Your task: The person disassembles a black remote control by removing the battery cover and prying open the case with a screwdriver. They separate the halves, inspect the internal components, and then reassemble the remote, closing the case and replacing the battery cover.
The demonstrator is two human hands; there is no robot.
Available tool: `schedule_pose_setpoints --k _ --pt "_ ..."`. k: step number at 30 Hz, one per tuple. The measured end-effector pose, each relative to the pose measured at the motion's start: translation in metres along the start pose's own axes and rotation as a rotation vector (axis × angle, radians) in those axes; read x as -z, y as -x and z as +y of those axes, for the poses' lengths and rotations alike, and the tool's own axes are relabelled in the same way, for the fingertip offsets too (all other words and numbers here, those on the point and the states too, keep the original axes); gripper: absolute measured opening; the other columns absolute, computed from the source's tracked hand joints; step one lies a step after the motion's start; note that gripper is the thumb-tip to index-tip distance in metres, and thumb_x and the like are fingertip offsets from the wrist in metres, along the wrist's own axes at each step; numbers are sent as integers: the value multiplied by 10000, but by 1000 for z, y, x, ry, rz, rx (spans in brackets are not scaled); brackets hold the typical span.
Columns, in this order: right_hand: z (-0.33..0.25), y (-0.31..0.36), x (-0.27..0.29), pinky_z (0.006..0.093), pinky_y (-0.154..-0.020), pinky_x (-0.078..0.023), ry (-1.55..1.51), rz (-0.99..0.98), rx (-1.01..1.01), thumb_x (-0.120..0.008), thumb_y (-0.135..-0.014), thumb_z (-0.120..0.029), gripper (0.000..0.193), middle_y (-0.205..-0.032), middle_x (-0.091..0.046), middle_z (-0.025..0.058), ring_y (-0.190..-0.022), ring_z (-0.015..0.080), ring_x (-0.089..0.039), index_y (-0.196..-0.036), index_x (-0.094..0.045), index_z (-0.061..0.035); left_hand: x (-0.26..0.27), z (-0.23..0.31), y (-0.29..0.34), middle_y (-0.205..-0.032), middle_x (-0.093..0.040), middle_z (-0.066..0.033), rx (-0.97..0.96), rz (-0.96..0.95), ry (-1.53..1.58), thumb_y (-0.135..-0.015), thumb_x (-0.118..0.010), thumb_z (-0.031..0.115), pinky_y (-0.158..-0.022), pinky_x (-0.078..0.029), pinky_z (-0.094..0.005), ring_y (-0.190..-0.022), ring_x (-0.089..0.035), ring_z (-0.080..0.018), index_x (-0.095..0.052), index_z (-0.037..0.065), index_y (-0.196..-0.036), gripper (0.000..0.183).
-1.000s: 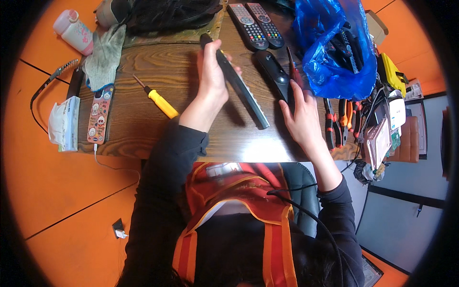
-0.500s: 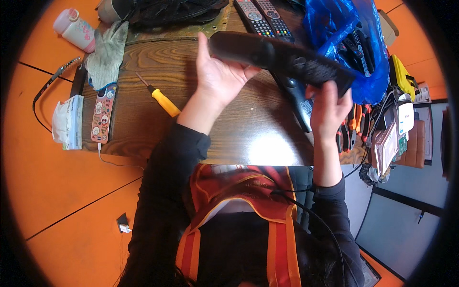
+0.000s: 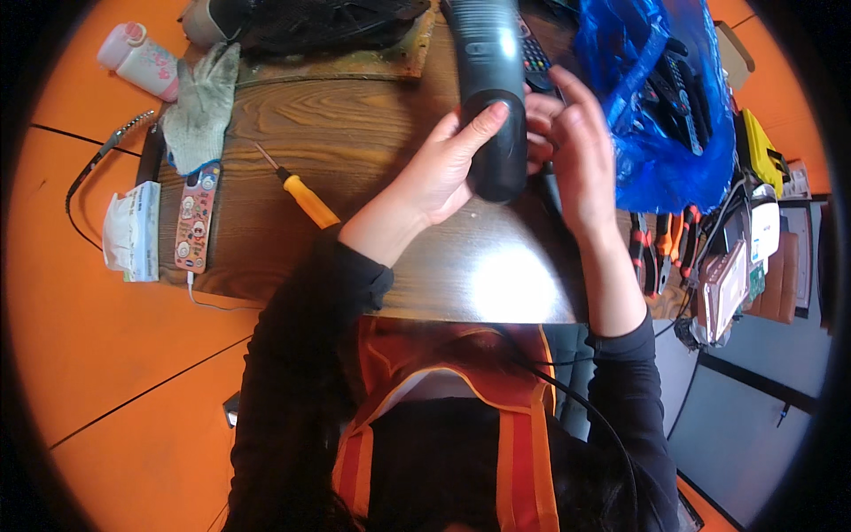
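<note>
A long black remote control (image 3: pixel 490 66) is held up over the table, with its ribbed, glossy back toward me and its far end cut off by the top of the picture. My left hand (image 3: pixel 448 164) grips its near end, thumb pressed across the rounded part. Just right of it, my right hand (image 3: pixel 581 146) has its fingers apart and slightly blurred. Some of those fingertips pass close to the remote's edge; whether they touch I cannot tell. Behind the held remote, another remote control (image 3: pixel 534 58) with coloured buttons lies partly hidden.
A yellow-handled screwdriver (image 3: pixel 308 200) lies left of my hands, beyond it a phone (image 3: pixel 195 222) and grey glove (image 3: pixel 202 111). At right are a blue plastic bag (image 3: pixel 656 168) holding remotes, and several pliers (image 3: pixel 665 244). A tissue pack (image 3: pixel 133 232) sits on the left edge.
The held remote has swung from lying crosswise to pointing away from me, and its ribbed back now shows. My left thumb has closed over it; my right hand has come off its right end.
</note>
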State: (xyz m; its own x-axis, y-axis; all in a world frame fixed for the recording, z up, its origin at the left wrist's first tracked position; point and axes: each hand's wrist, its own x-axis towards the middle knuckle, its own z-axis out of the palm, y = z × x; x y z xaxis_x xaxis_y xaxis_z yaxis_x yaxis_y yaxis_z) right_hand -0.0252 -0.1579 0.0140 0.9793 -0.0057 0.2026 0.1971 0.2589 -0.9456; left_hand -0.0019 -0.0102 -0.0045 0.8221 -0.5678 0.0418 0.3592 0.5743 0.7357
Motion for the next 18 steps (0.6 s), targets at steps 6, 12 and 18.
schedule_pose_setpoints --k 6,12,18 --pt "27 8 -16 218 -771 -386 182 -2 -19 -609 -831 -123 364 -918 -510 18 -845 83 -476 -1150 -450 -46 10 -16 -4 -1291 -401 -123 -68 56 193 -888 -513 313 -1039 -299 -421 -1221 -389 -269 -214 109 -1368 601" --pt "20 8 -25 247 -802 -387 254 49 -62 -632 -814 -186 324 -874 -535 41 -848 104 -483 -1062 -498 -26 1 -27 7 -1260 -398 -129 -179 93 -57 -921 -437 335 -1019 -294 -400 -1196 -393 -241 -83 99 -1399 640" --pt "7 10 -10 161 -392 -332 231 -50 -310 -664 -793 -262 357 -698 -528 -17 -460 18 -429 -1029 -540 -24 4 -16 9 -1236 -420 -157 -140 -46 -11 -903 -498 163 -1018 -300 -420 -1175 -414 -251 -179 88 -1347 552"
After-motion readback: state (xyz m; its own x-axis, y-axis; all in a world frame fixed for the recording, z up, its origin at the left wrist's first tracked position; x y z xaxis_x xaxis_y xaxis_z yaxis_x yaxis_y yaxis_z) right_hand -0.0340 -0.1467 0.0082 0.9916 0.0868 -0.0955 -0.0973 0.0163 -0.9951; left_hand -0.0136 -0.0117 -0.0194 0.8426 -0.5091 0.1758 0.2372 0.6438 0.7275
